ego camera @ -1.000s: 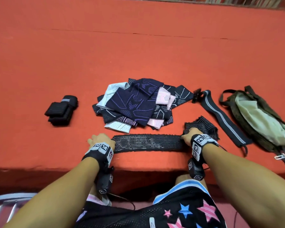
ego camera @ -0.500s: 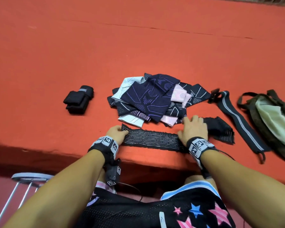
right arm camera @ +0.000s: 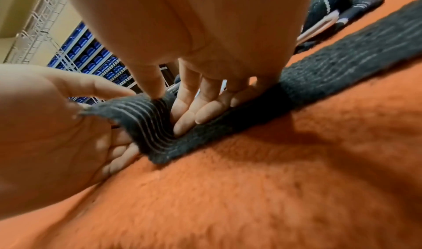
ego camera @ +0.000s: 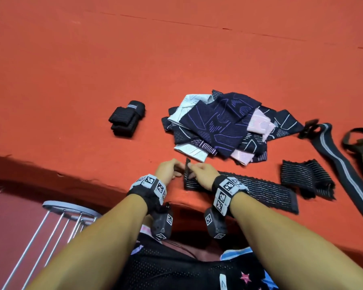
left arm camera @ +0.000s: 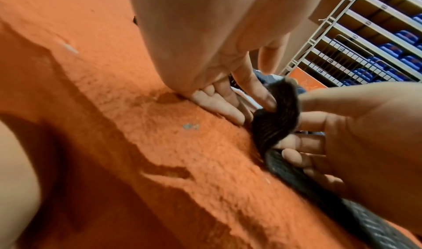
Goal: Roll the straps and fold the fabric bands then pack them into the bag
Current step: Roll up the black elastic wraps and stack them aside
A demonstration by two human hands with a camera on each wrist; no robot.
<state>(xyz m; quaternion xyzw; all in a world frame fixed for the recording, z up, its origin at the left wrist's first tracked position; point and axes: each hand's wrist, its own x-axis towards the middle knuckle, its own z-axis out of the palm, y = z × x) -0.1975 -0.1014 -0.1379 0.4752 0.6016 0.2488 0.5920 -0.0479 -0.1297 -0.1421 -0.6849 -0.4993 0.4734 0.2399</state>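
surface: orange felt table (ego camera: 71, 80) | room: wire shelving (left arm camera: 356, 41) | hands: left hand (ego camera: 168, 170), right hand (ego camera: 201, 174) both pinch strap (ego camera: 260, 193)

The light is warm and even, coming from above, with no glare. Soft shadows lie under the arms and below the ledge of the orange surface (ego camera: 71, 80). Both wrist views are strongly curved at the edges, and their near foreground is blurred and grainy.
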